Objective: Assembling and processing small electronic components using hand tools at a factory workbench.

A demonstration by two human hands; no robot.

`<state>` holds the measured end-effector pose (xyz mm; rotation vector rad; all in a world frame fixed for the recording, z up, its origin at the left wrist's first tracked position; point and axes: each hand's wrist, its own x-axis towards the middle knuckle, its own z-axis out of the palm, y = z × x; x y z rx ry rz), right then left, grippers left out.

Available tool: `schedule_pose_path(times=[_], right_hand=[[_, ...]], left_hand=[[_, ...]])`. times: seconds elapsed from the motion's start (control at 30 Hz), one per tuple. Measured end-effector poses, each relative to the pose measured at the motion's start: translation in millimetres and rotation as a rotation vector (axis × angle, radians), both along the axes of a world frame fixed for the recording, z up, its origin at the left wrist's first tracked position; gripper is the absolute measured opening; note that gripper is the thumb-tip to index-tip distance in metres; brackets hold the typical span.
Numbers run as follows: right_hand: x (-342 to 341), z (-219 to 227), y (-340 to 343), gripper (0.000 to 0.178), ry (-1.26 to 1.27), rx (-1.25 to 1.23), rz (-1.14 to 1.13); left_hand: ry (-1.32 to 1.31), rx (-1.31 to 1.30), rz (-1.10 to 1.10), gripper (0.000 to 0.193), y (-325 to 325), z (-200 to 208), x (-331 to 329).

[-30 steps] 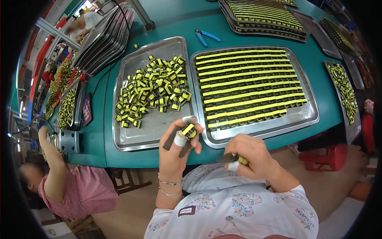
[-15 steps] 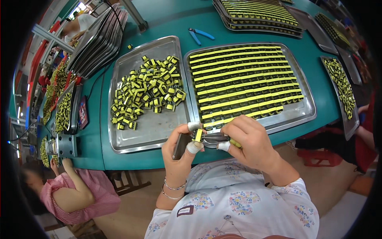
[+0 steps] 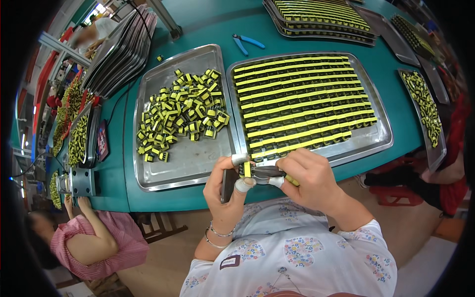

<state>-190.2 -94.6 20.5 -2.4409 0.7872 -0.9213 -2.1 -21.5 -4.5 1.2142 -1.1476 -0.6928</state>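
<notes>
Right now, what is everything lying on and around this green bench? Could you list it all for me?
Table: one, teal, under everything.
Left tray: one, steel, holds a loose heap.
Loose parts: too many to count, yellow and black, heaped in the left tray.
Right tray: one, steel, beside the left tray.
Rowed parts: many, yellow and black, in neat rows in the right tray.
Cutters: one, blue handles, behind the trays.
Stacked trays: several, steel, far left.
Co-worker: one, pink striped top, lower left.
Left hand: holds a small yellow part.
Right hand: grips a dark tool against that part.
</notes>
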Motion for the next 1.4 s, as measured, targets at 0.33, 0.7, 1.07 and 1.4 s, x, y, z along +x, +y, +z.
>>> schedule_pose_path(times=[0.33, 0.7, 1.07, 1.4], right_hand=[[-4, 6, -7, 0.03, -0.065, 0.118, -0.014], [-2, -2, -3, 0.028, 0.0, 0.022, -0.01], [4, 0, -2, 0.029, -0.179, 0.218, -0.021], [30, 1, 7, 0.023, -0.619, 1.104, 0.343]], left_hand=[[0.323, 0.079, -0.071, 0.052, 0, 10, -9], [0.196, 0.069, -0.03, 0.05, 2, 7, -10], [0.321, 0.08, -0.083, 0.05, -1, 13, -11], [0.671, 0.141, -0.28, 0.046, 2, 19, -13]])
